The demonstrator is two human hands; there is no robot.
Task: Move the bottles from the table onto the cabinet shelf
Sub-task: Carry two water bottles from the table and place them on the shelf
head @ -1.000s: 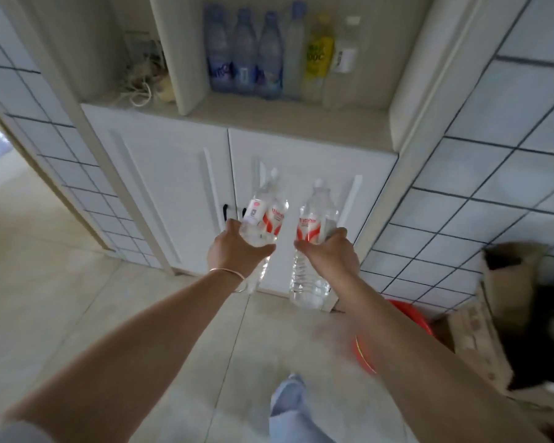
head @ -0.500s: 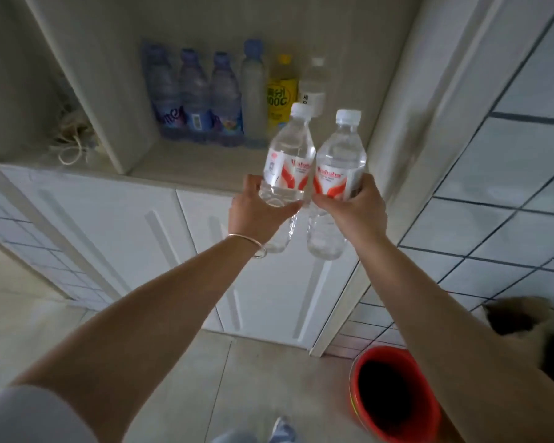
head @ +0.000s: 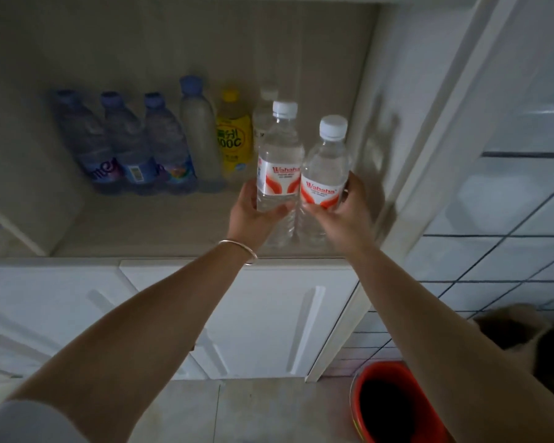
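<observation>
Two clear Wahaha water bottles, the left bottle (head: pixel 279 174) and the right bottle (head: pixel 324 187), stand upright and touching, side by side, at the right front of the cabinet shelf (head: pixel 160 231). The left hand (head: pixel 253 215) curls round the lower body of the left one; the right hand (head: pixel 343 215) wraps the other from its right side. Whether their bases rest on the board yet is hard to tell.

A second ago both bottles hung low before the cabinet doors (head: pixel 259 314); half a second ago they were level with the shelf lip. Now they are inside the opening, so the placing looks nearly done and only setting down and letting go remains.

A row of blue-capped bottles (head: pixel 125 145), a frosted one (head: pixel 199 135), a yellow drink bottle (head: pixel 232 135) and a clear one (head: pixel 264 113) line the back. The right side wall (head: pixel 365 123) sits just beside the right bottle, leaving little room there; the shelf front to the left is bare. A red bucket (head: pixel 397 407) stands on the floor below.
</observation>
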